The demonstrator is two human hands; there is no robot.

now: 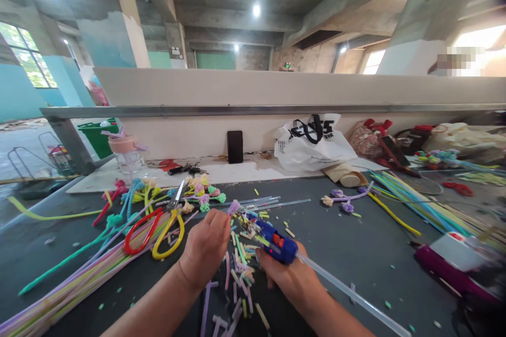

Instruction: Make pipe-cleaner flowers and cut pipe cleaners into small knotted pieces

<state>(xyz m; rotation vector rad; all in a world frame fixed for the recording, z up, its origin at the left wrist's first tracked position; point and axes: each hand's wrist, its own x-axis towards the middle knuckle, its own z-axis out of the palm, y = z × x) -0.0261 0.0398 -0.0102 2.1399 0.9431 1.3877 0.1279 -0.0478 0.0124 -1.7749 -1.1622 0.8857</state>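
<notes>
My left hand (208, 245) is closed around a small purple fuzzy piece (234, 207) that pokes out past the fingertips. In my right hand (290, 274) is a blue glue gun (276, 241), its nozzle pointing left toward the purple piece. A long clear glue stick (351, 295) runs out of the gun's back end toward the lower right. Below and between the hands lie many short cut pieces of pastel stems (241, 263). Scissors with red and yellow handles (168, 234) rest on a bundle of long fuzzy stems (79, 289) left of my left hand.
Colourful fuzzy flowers (201, 189) lie behind my left hand. Along the back are a jar (128, 155), a black phone (235, 147) and a white bag (312, 145). At right are more stems (419, 202), a purple object (446, 268) and a purple flower piece (348, 200).
</notes>
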